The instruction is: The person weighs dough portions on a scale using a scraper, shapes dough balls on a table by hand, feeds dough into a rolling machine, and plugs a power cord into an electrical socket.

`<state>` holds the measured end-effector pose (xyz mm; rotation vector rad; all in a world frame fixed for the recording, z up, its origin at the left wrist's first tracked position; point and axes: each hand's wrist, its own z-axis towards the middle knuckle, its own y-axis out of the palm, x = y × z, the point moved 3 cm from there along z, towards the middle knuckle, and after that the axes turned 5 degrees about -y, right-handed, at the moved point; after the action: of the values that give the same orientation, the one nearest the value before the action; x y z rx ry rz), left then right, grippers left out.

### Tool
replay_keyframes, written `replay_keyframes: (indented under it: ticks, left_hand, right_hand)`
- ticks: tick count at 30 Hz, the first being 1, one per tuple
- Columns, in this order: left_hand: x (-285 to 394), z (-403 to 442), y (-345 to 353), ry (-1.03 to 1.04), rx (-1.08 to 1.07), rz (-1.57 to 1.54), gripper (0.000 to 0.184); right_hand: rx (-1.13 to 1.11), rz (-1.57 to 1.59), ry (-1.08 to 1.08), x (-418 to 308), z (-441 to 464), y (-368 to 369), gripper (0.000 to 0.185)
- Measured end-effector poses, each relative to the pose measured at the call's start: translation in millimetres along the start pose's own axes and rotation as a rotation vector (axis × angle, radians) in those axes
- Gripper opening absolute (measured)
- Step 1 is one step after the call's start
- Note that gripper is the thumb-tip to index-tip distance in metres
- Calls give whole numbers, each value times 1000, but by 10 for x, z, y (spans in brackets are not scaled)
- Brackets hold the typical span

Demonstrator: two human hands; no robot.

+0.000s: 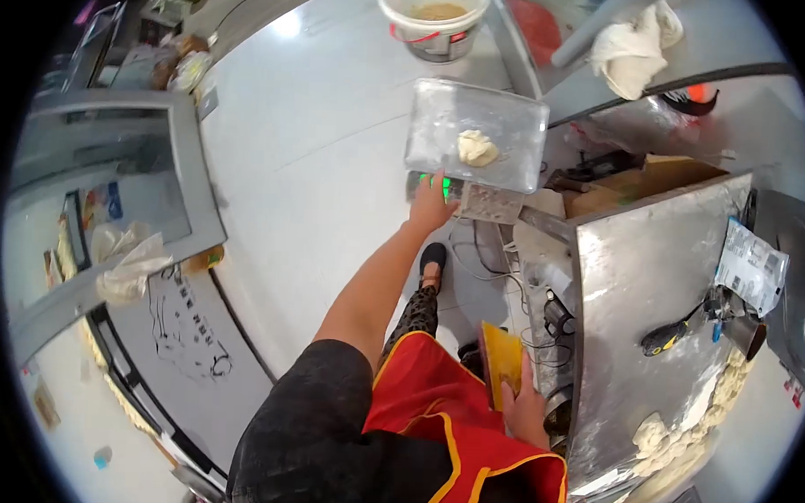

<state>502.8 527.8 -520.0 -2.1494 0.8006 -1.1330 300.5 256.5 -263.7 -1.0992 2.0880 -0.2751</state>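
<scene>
Reaches forward with the left hand (433,208), open, fingers apart, to the near side of a scale (493,204), perhaps to work keys beside the green display (446,186); partly covers that display, so cannot read a figure or tell pressing from hovering. Note the metal tray (434,120) lying over the scale, likely to carry the lump of dough (477,149) resting near its middle; cannot make out any support underneath. Grips a yellow flat tool (503,357), possibly a scraper, in the right hand (528,407), beside the red apron (424,385), seemingly held back to leave the scale free; hides part of the tool behind the fingers. Farther right, see pale dough-like pieces (707,413) along the metal desk (632,268), blurred by glare.
</scene>
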Motion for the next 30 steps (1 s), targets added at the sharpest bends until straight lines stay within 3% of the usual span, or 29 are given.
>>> replay_keyframes:
  ticks: [2,4,5,6,7,8,9,11,12,14,15,16,17,21,24,27,29,30]
  left_hand:
    - [198,399,172,156,-3,27,98]
    - [304,792,351,316,131,202,101]
    - [466,924,300,295,33,272,93]
    - [317,1227,591,515,143,282,84]
    - [430,1270,593,553,156,260,74]
    - [438,1280,623,338,11,288,77]
    - [230,1502,813,376,42,329,74]
    - [461,1244,559,160,27,176,56]
    - [246,1407,651,252,29,126,43]
    - [410,970,403,42,-38,-257,31]
    - [-238,1285,717,99,-113,-508,30]
    - [80,766,450,-123,-225,-640,26]
    - [180,436,250,-194,-304,-549,27]
    - [170,-750,-419,-92,-632,-279,25]
    - [926,-1866,-1060,-123,-831,-331,29]
    - [1605,-2598,-1287,86,-817,-329,37]
    - [2207,-2997,-1097,326,-845,-508,42]
    - [2581,-3152,-955,442,-814,-454,44]
  right_hand:
    - [-28,-4,125,124,-10,58,72]
    - [40,112,85,356,-51,172,72]
    - [68,151,79,394,-66,202,71]
    - [87,163,108,413,-92,219,70]
    - [106,175,136,435,-119,230,68]
    - [96,210,190,469,-152,220,68]
    - [86,251,232,497,-170,209,69]
    - [120,315,207,529,-257,230,68]
    - [173,328,147,543,-299,238,66]
    - [56,403,250,593,-393,223,64]
    - [58,382,219,609,-459,213,65]
    - [57,361,186,634,-540,232,65]
    - [53,335,149,668,-616,244,66]
    - [53,268,31,907,-973,250,65]
    - [94,237,-92,1019,-1459,-28,64]
    - [109,212,-94,1230,-1908,-273,66]
    - [108,209,-83,1406,-2269,-375,67]
    - [142,221,-81,1488,-2440,-433,66]
